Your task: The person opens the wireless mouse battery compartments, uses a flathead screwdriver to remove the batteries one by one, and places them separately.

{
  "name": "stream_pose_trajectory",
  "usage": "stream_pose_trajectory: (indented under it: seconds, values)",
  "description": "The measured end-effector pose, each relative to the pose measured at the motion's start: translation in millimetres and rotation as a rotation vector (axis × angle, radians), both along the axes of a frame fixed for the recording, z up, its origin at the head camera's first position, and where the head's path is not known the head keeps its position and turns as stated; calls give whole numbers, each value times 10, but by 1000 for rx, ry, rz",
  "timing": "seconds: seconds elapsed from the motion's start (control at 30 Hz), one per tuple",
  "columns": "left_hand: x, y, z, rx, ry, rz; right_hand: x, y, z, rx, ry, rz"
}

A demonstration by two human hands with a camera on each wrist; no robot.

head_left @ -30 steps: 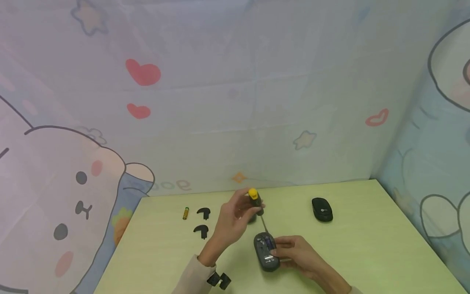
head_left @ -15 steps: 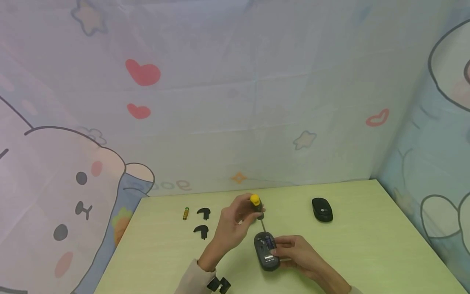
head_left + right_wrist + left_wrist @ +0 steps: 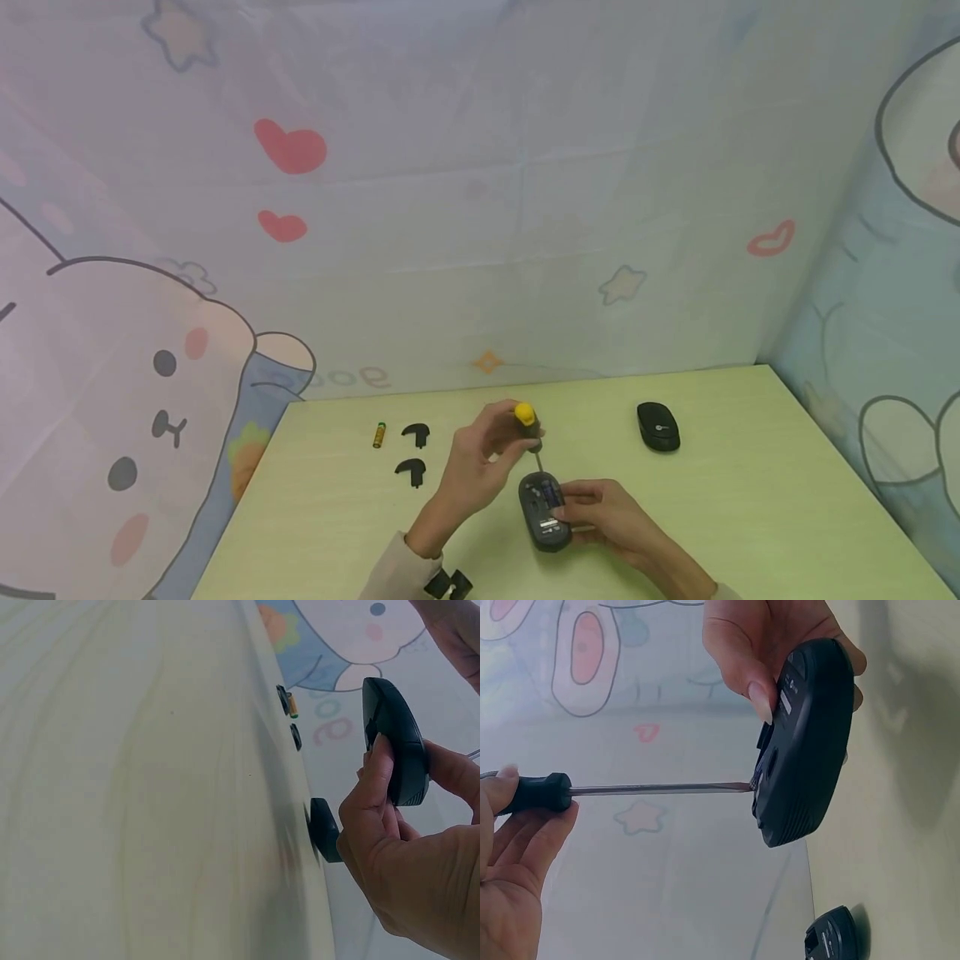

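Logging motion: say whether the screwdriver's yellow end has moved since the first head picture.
Yes: the yellow end moved down and slightly right, relative to the orange diamond.

Battery [image 3: 379,435] left of held mouse [image 3: 540,510]

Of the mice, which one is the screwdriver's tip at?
The dark mouse gripped in the right hand, underside showing; the screwdriver reaches it alone. The black mouse farther right and the third mouse, low in the left wrist view, lie on the table.

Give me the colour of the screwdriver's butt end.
Yellow; the butt end shows best in the head view.
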State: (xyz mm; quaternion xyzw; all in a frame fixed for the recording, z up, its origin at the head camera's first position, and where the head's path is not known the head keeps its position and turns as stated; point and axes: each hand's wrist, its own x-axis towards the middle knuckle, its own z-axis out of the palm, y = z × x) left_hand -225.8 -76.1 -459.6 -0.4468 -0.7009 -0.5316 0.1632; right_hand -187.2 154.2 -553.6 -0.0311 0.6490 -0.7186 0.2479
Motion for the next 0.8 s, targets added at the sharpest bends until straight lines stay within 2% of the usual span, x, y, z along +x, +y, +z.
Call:
stream_pose_trajectory:
  seconds: [0.37,0.53,0.7,0.8]
  values:
    - [-20,26,8,-85,22,58,20,-25,13,1,6,-5]
    - [-109,0,24,-55,-63,96,45,-38,34,-7,40,-14]
    - [-206,-47,7,-13,-143,101,57,-33,11,-12,62,-7]
    - [-260,-83,-9,16,-223,87,63,-30,-10,-22,67,4]
